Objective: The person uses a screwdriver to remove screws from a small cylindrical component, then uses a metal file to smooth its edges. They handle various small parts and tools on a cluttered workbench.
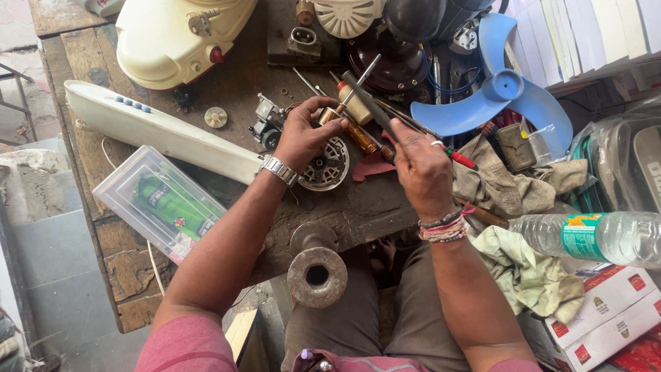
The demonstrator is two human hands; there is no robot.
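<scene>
My left hand (303,134) grips a screwdriver (354,93) by its amber handle, the metal shaft pointing up and away. It hovers over a round metal motor part (329,165) lying on the wooden workbench (227,89). My right hand (421,169), with a ring and several wrist bands, holds a dark flat file (368,103) that crosses the screwdriver's shaft. A small motor block (267,124) sits just left of my left hand.
A cream fan base (172,41), a long cream fan stand (151,127) and a clear plastic box (162,203) lie at left. A blue fan blade (496,96), rags (516,182), a water bottle (599,238) and cardboard boxes (606,303) crowd the right. A metal vise (317,275) sits at the near edge.
</scene>
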